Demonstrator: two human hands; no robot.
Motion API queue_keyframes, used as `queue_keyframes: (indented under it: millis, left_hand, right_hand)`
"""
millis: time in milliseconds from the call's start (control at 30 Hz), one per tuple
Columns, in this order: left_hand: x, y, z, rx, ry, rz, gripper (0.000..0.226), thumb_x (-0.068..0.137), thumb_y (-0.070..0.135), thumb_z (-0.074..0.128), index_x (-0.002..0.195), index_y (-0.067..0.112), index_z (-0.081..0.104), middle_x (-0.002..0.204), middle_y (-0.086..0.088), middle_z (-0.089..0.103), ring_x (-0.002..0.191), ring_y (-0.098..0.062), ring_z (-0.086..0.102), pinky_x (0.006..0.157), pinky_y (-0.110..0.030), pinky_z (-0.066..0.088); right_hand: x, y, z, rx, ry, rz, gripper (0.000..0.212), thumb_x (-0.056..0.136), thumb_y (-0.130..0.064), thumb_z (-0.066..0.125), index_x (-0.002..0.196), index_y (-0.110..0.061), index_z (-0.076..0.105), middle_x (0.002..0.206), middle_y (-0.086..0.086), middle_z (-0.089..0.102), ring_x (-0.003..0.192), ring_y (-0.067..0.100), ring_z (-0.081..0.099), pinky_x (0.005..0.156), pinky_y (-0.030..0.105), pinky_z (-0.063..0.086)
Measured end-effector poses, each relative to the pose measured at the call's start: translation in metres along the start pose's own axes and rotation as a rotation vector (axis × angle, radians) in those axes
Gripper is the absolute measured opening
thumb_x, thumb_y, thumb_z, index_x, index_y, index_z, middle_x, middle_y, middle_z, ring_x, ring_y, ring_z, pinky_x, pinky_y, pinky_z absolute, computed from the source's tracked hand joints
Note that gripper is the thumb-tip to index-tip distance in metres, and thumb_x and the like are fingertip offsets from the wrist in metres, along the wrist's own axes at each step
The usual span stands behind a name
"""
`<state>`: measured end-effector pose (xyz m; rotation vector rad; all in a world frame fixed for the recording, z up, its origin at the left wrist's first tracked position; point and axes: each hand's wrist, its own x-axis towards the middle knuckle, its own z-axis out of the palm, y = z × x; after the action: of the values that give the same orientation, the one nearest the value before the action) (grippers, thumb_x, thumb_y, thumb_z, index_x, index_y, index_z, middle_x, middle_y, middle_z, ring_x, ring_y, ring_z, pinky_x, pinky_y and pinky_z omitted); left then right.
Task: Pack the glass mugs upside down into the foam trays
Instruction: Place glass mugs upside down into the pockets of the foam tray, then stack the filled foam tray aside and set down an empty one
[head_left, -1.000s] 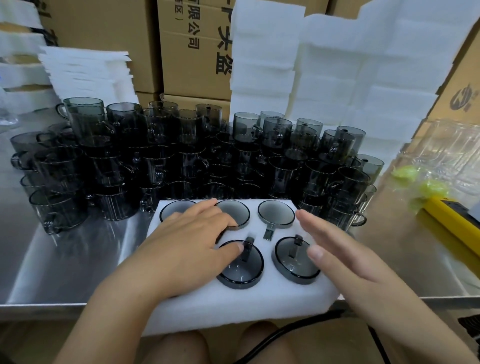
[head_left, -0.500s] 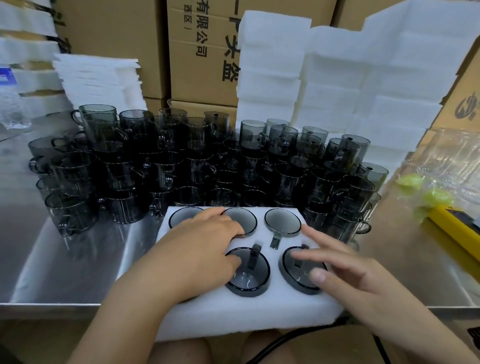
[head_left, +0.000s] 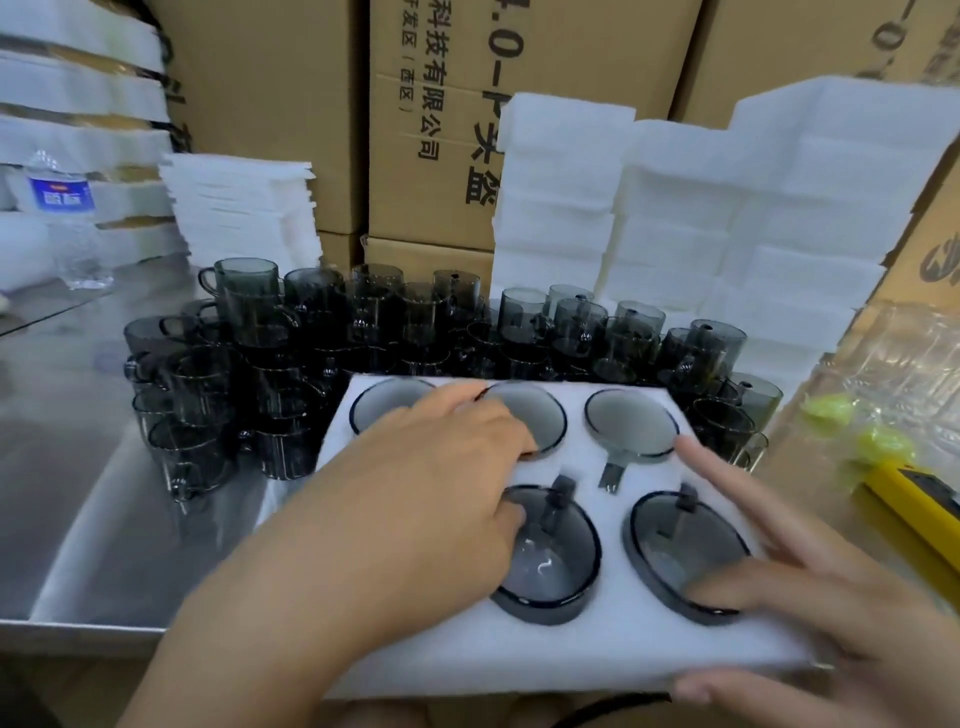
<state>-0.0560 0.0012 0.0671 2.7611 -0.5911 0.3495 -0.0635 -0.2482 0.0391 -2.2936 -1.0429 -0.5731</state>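
Steel table (head_left: 104, 519), cardboard boxes (head_left: 291, 104) behind, spare foam stacks (head_left: 753, 218) back right. The crowd of loose mugs (head_left: 270, 332) stands upright mid-table, just behind the foam tray (head_left: 613, 644).

Change from half a second ago: the tray shows larger and closer, and the right hand (head_left: 841, 613), which then lay only on top, now has its thumb (head_left: 701, 688) on the tray's near edge with the fingers spread over the top — a pinch on the near right corner. Its index finger (head_left: 711, 467) stretches straight out towards the back-right mug (head_left: 631, 423).

The left hand (head_left: 415, 499) stays palm down over the front-left slot, fingers now more bent, tips on the foam by the front-middle mug (head_left: 556, 566). Whatever is under the palm is hidden, so I cannot tell if it grips anything.

Tray's long axis runs left to right, near edge past the table's edge. Packed mugs sit bases up, mouths down in the slots, axes vertical. Front-middle and front-right mug (head_left: 670, 551) handles point away from the person — the back-right handle points towards them.
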Motion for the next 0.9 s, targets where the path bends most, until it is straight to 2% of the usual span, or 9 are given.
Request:
queue_keyframes:
  millis: [100,200,333,467,567,633,700,800,900]
  left_hand:
    - [0.025,0.001,-0.053,0.04,0.057,-0.007,0.03,0.091,0.037,0.053,0.12,0.037,0.047,0.124,0.02,0.036,0.119,-0.005,0.031,0.1,-0.026,0.029]
    - [0.058,-0.012,-0.106,0.055,0.108,-0.112,0.035,0.088,0.038,0.062,0.121,0.04,0.052,0.121,0.016,0.028,0.108,-0.011,0.041,0.093,-0.027,0.033]
    - [0.094,-0.043,-0.156,0.209,0.184,-0.289,0.044,0.091,0.044,0.056,0.134,0.041,0.044,0.14,0.0,0.021,0.101,-0.022,0.041,0.092,-0.033,0.033]
    - [0.102,-0.083,-0.184,0.128,0.33,-0.312,0.059,0.09,0.062,0.042,0.144,0.041,0.031,0.154,-0.003,0.015,0.133,-0.03,0.035,0.108,-0.04,0.026]
    - [0.085,-0.123,-0.197,-0.044,0.525,-0.34,0.092,0.065,0.088,0.04,0.144,0.044,0.025,0.157,0.0,0.019,0.138,-0.025,0.032,0.107,-0.044,0.028]
    - [0.079,-0.16,-0.199,-0.242,0.593,-0.588,0.106,0.056,0.091,0.041,0.146,0.038,0.024,0.154,-0.005,0.028,0.131,-0.03,0.042,0.105,-0.046,0.036]
    - [0.08,-0.193,-0.189,-0.66,0.415,-0.792,0.099,0.07,0.085,0.043,0.148,0.027,0.024,0.147,-0.016,0.038,0.114,-0.04,0.057,0.091,-0.047,0.051]
    - [0.089,-0.223,-0.16,-1.118,0.096,-0.807,0.081,0.086,0.065,0.048,0.145,0.012,0.03,0.124,-0.024,0.061,0.09,-0.037,0.071,0.06,-0.033,0.06]
    - [0.109,-0.241,-0.142,-1.398,0.111,-0.747,0.05,0.09,0.042,0.055,0.13,0.013,0.047,0.108,-0.019,0.066,0.077,-0.029,0.073,0.052,-0.029,0.059]
  right_hand:
    - [0.032,-0.012,-0.018,-0.083,0.129,-0.022,0.026,0.073,-0.063,0.06,0.089,-0.043,0.057,0.148,-0.019,0.037,0.123,-0.009,0.045,0.093,0.01,0.038]
    - [0.08,-0.02,-0.024,-0.083,0.203,-0.017,0.019,0.074,-0.054,0.061,0.082,-0.038,0.054,0.149,-0.019,0.035,0.124,-0.021,0.034,0.091,-0.003,0.026]
    - [0.165,-0.02,-0.017,-0.124,0.28,-0.05,0.021,0.082,-0.029,0.073,0.086,-0.021,0.053,0.149,-0.003,0.037,0.127,-0.007,0.033,0.096,-0.001,0.02]
    - [0.239,-0.013,-0.003,-0.083,0.294,-0.062,0.018,0.085,-0.025,0.068,0.087,-0.018,0.051,0.149,-0.002,0.037,0.134,0.01,0.035,0.097,0.013,0.022]
    - [0.275,0.002,0.009,-0.08,0.279,-0.062,0.019,0.086,-0.025,0.067,0.087,-0.017,0.05,0.152,-0.002,0.033,0.139,0.016,0.03,0.108,0.025,0.024]
    - [0.29,0.012,0.018,-0.087,0.254,-0.054,0.02,0.086,-0.025,0.067,0.086,-0.016,0.049,0.153,0.0,0.031,0.142,0.021,0.027,0.113,0.037,0.024]
    - [0.302,0.02,0.029,-0.083,0.245,-0.058,0.02,0.086,-0.023,0.067,0.086,-0.015,0.048,0.153,0.001,0.031,0.142,0.023,0.027,0.113,0.04,0.024]
    - [0.318,0.028,0.047,-0.089,0.238,-0.077,0.02,0.086,-0.023,0.067,0.086,-0.011,0.05,0.152,0.003,0.032,0.138,0.022,0.032,0.111,0.035,0.026]
    - [0.337,0.037,0.062,-0.109,0.186,-0.107,0.021,0.088,-0.024,0.065,0.089,-0.008,0.052,0.153,0.002,0.03,0.141,0.025,0.026,0.114,0.039,0.022]
